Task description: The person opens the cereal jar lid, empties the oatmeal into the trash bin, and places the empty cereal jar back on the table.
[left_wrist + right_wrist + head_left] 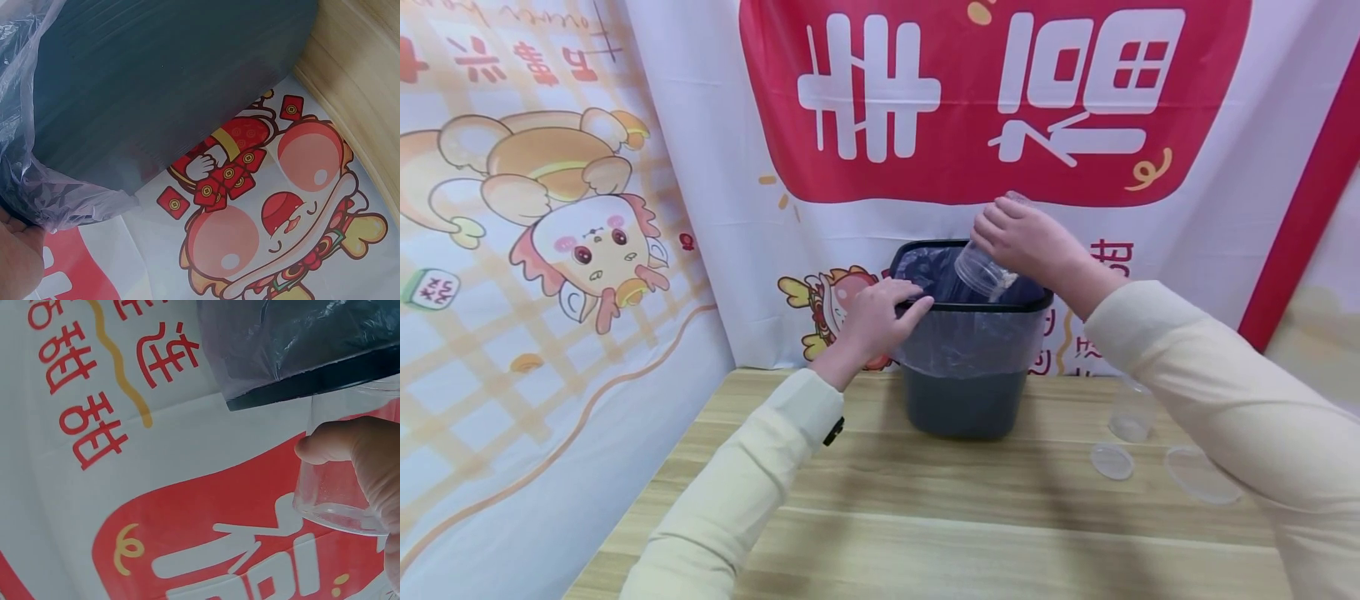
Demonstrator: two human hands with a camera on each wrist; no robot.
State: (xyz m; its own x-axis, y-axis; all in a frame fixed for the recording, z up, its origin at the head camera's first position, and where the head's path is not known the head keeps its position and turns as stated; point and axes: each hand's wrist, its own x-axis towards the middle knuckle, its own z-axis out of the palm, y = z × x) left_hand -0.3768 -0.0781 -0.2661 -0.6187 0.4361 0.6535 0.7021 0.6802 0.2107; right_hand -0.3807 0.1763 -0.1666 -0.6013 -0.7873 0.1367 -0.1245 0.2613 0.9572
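Note:
A dark grey trash bin (964,407) stands upright on the table, lined with a translucent plastic bag (970,342) folded over its black rim. My left hand (880,321) grips the rim at the left side, and only part of it shows in the left wrist view. Over the bin's opening, my right hand (1026,237) holds a clear plastic cup (981,268), tilted with its mouth down into the bin. Some whitish bits (1004,282) lie at the cup's mouth; their kind is unclear. In the right wrist view the thumb (331,442) presses on the cup's side (331,487).
Right of the bin, another clear plastic cup (1131,412) stands on the wooden table (925,533), partly behind the right sleeve. Two clear round lids (1112,461) lie in front of it. A printed cloth (700,100) hangs behind the bin, another at left.

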